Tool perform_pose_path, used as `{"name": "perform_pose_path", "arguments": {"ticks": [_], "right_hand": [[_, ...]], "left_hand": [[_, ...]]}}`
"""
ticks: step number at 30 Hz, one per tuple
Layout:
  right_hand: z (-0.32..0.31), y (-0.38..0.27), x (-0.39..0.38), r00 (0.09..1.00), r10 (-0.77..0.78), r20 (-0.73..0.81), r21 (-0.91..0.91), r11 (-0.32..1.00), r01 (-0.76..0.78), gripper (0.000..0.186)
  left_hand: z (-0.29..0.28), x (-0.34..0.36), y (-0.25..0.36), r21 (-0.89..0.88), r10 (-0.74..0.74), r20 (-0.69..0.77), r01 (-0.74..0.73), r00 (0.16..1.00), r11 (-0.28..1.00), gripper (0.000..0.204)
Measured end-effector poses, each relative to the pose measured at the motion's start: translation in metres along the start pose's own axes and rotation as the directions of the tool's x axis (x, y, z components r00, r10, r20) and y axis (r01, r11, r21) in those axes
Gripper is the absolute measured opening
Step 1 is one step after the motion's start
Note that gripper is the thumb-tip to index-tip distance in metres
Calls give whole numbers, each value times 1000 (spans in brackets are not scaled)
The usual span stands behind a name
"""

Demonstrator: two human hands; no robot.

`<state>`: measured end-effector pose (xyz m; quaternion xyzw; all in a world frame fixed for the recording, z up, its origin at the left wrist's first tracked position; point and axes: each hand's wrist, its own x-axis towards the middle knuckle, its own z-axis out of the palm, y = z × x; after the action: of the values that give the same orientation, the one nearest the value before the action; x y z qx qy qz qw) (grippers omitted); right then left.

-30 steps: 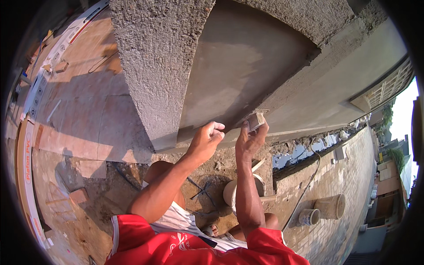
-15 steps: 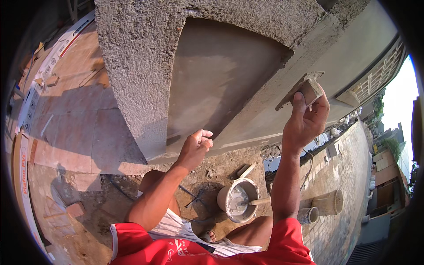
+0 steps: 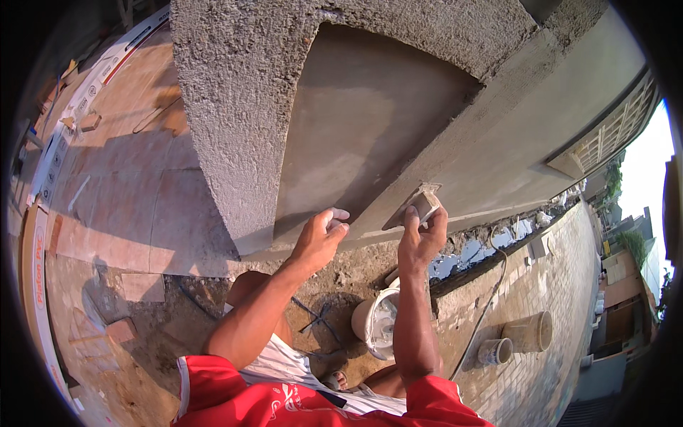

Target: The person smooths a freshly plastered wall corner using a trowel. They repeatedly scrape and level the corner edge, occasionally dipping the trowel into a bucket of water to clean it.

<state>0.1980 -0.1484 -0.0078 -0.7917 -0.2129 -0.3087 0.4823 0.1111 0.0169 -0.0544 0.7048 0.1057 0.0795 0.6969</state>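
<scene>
My right hand (image 3: 420,242) grips the handle of a small plastering float (image 3: 425,205), its flat plate against or very close to the lower part of the grey plastered wall (image 3: 498,160). My left hand (image 3: 316,240) is in front of the bottom corner of the smooth recessed panel (image 3: 377,107). Its fingers are curled in with nothing visible in them; whether they touch the wall I cannot tell. Rough plaster (image 3: 242,114) frames the panel. Below my right forearm, partly hidden by it, stands a bucket (image 3: 361,324) with pale grey mix inside.
A small bucket (image 3: 496,351) and a larger one (image 3: 528,332) stand on the paving at right, beside a hose (image 3: 480,324). A water-filled trench (image 3: 466,257) runs along the wall's foot. Tiled floor (image 3: 121,213) and a long carton (image 3: 37,270) lie at left.
My right hand has brought the float down and left along the wall, toward my left hand. The left hand has barely moved. My view has shifted slightly.
</scene>
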Motion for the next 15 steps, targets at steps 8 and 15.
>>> {"name": "perform_pose_path", "arguments": {"ticks": [8, 15], "right_hand": [[-20, -85, 131, 984, -133, -122, 189, 970, 155, 22], [36, -3, 3, 996, 84, -37, 71, 994, -81, 23]], "left_hand": [[0, 3, -4, -60, -13, -19, 12, 1000, 998, 32], [-2, 2, -3, -16, -25, -29, 25, 999, 1000, 32]]}}
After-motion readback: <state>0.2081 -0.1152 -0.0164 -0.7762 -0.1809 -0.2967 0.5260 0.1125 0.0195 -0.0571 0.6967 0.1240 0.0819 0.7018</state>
